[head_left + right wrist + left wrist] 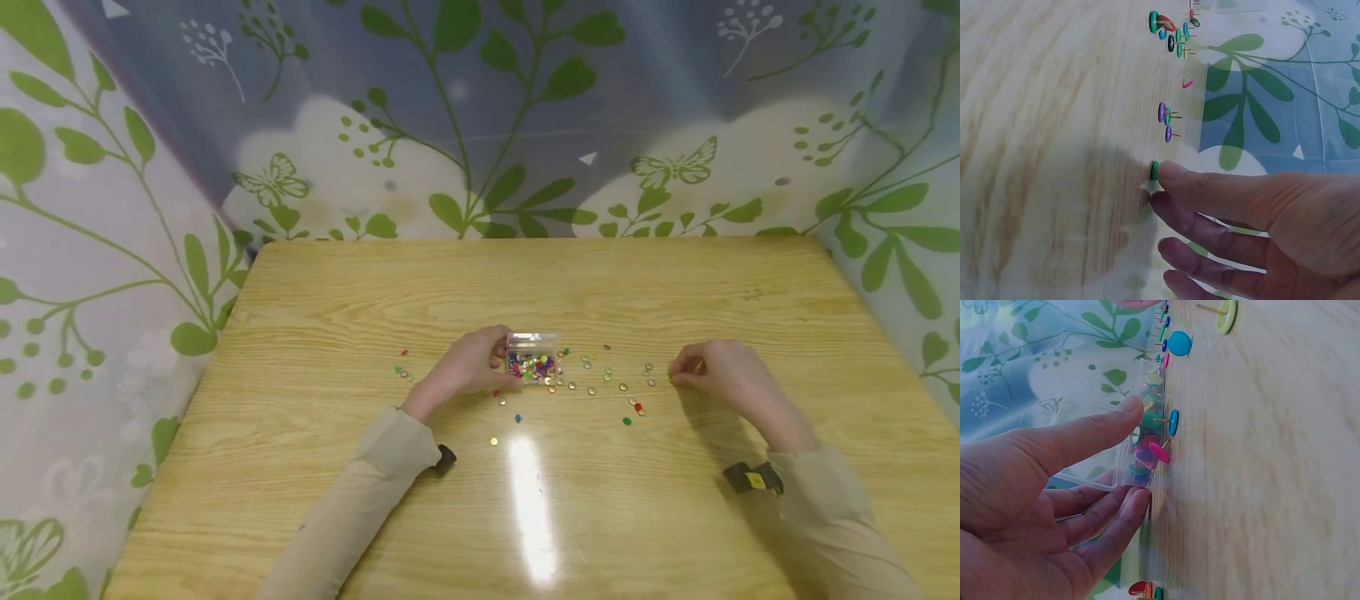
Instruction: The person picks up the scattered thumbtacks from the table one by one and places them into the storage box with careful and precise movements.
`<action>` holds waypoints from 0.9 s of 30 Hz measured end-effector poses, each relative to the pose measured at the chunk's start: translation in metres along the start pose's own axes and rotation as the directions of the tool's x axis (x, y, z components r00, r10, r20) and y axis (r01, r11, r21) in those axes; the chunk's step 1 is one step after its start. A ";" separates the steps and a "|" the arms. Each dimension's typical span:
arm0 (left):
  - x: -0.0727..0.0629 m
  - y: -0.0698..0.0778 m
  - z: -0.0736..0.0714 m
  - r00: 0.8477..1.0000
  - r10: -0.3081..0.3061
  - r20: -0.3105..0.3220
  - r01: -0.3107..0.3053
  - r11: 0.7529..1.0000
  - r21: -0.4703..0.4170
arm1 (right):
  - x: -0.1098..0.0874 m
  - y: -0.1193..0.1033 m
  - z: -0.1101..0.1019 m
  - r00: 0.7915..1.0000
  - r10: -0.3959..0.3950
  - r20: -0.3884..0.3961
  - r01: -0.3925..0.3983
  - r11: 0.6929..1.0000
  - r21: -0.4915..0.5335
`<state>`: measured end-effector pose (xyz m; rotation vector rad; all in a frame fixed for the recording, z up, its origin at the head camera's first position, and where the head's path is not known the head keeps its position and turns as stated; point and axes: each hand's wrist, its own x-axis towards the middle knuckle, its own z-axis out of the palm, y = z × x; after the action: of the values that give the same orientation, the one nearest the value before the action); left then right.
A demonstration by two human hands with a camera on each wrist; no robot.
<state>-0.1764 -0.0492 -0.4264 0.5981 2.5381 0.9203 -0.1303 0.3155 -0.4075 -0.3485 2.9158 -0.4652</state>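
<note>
A small clear plastic box (1115, 482) with a raised lid (534, 340) holds a heap of coloured thumbtacks (531, 365). My left hand (474, 362) grips the box at its left end, thumb along the near side and fingers at the far side. Beside that thumb lie a pink thumbtack (1159, 452) and a blue thumbtack (1174, 422). Well to the right of the box, my right hand (723, 371) is low at the table. Its thumb and index fingertip pinch a green thumbtack (1155, 170), partly hidden by the thumb; the other fingers are loosely bent.
Loose thumbtacks lie pin-up or tipped between my hands, among them a purple thumbtack (1162, 112). Nearer me are a yellow thumbtack (493, 442) and a green thumbtack (627, 421). The wooden table (360, 533) meets a leaf-patterned curtain (405, 192) behind.
</note>
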 end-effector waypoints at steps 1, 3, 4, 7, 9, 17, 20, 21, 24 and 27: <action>0.000 0.000 0.000 1.000 0.001 0.002 -0.001 1.000 -0.005 | 0.000 0.000 0.000 1.000 0.005 -0.004 -0.005 1.000 -0.004; 0.000 0.001 0.000 1.000 0.001 0.005 -0.001 1.000 -0.012 | 0.000 -0.001 0.001 1.000 0.015 -0.005 -0.015 1.000 -0.012; 0.000 0.002 0.000 1.000 0.000 0.005 0.000 1.000 -0.013 | 0.000 -0.002 0.002 1.000 0.019 -0.007 -0.019 1.000 -0.016; 0.000 0.002 0.000 1.000 -0.004 0.007 0.004 1.000 -0.017 | 0.000 -0.004 0.003 1.000 0.026 -0.012 -0.026 0.999 -0.020; 0.000 0.001 0.000 1.000 -0.003 0.007 0.003 1.000 -0.015 | 0.000 -0.005 0.003 0.999 0.026 -0.022 -0.027 1.000 -0.016; -0.001 0.001 0.000 1.000 -0.010 0.009 0.010 0.999 -0.032 | 0.007 -0.023 0.002 0.994 -0.027 -0.106 0.026 1.000 -0.011; -0.001 0.001 -0.001 1.000 -0.013 0.007 0.013 0.999 -0.036 | 0.012 -0.038 0.003 0.992 -0.050 -0.112 0.050 0.999 -0.003; -0.001 0.001 -0.001 1.000 -0.013 0.007 0.014 0.999 -0.035 | 0.014 -0.043 0.004 0.992 -0.060 -0.114 0.060 0.998 0.001; -0.001 0.001 -0.002 1.000 -0.017 0.010 0.017 0.999 -0.044 | 0.018 -0.060 0.007 0.988 -0.103 -0.119 0.107 0.994 0.028; -0.001 0.000 -0.001 1.000 -0.022 0.012 0.023 0.998 -0.051 | 0.024 -0.079 0.011 0.983 -0.140 -0.119 0.146 0.988 0.040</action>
<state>-0.1764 -0.0503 -0.4252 0.5572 2.4978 0.9676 -0.1353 0.2336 -0.3950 -0.5448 2.9980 -0.5948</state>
